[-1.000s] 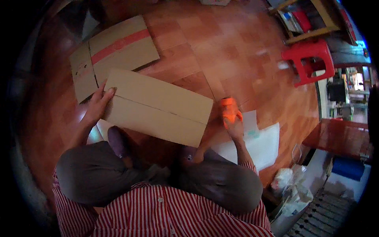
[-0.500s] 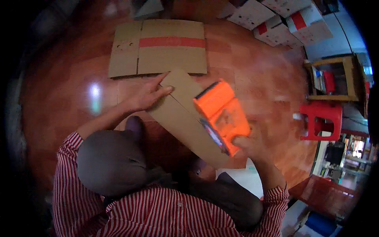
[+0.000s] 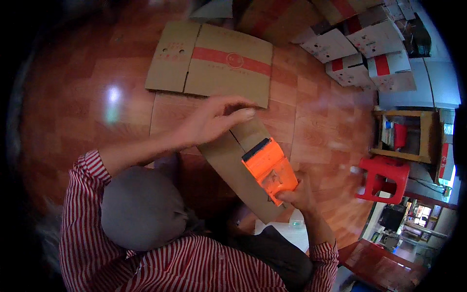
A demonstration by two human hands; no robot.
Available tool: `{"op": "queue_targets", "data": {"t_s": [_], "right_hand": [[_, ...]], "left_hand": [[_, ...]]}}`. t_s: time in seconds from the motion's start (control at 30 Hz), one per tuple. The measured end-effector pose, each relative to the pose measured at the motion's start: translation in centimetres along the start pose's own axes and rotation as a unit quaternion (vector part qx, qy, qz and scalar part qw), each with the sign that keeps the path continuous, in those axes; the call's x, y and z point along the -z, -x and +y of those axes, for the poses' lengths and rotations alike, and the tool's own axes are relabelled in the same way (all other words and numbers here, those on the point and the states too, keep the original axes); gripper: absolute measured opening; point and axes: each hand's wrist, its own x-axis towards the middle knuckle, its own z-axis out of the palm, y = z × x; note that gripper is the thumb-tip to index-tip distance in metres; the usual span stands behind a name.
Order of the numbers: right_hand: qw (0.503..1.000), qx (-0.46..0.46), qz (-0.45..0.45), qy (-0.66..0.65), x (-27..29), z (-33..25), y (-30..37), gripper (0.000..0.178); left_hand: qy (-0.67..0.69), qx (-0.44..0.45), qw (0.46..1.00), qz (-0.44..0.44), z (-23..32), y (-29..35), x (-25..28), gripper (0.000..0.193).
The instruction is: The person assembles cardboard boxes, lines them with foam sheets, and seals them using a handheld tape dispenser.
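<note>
Beyond the brown carton [image 3: 233, 170], a little to its left, a flattened red-banded box [image 3: 224, 80] lay on the floor [image 3: 321, 146]. The left hand [image 3: 219, 119] was laid over the carton's far end, thumb stretched out; how firmly its fingers closed, I could not tell. The carton itself, slanted between both hands, seemed light and rather stiff, though its middle seam might give way under pressure, so the end edges looked best for holding. Over its right part was the orange tape dispenser [image 3: 276, 176], probably of hard, smooth plastic; the right hand [image 3: 300, 194] gripped its near end, thumb on top, which seemed the secure place.
</note>
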Motion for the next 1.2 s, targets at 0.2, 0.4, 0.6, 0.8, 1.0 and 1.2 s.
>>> {"op": "queue_targets", "data": {"t_s": [0.2,0.4,0.6,0.8,1.0,1.2], "right_hand": [[1.000,0.008,0.000,-0.014,0.2,0.6,1.6,0.044],[0.999,0.037,-0.022,0.008,0.4,0.6,1.2,0.045],[0.999,0.009,0.028,-0.037,-0.4,-1.9,0.4,0.040],[0.996,-0.049,0.057,-0.049,-0.4,-2.4,1.0,0.039],[0.996,-0.075,0.025,0.029,1.0,-1.0,3.5,0.036],[0.994,-0.096,0.009,0.055,0.7,-1.5,3.2,0.034]], "left_hand": [[0.171,0.143,0.965,-0.135,1.8,0.6,-2.4,0.027],[0.113,0.118,0.978,-0.130,0.4,1.0,-2.5,0.018],[-0.013,0.037,0.999,0.003,1.6,0.9,-1.5,0.009],[-0.051,0.036,0.998,0.023,0.1,-1.4,1.9,0.009],[-0.031,0.093,0.990,0.099,-2.7,-2.0,9.7,0.015],[0.024,0.150,0.986,0.066,-5.7,-2.4,10.8,0.012]]}}
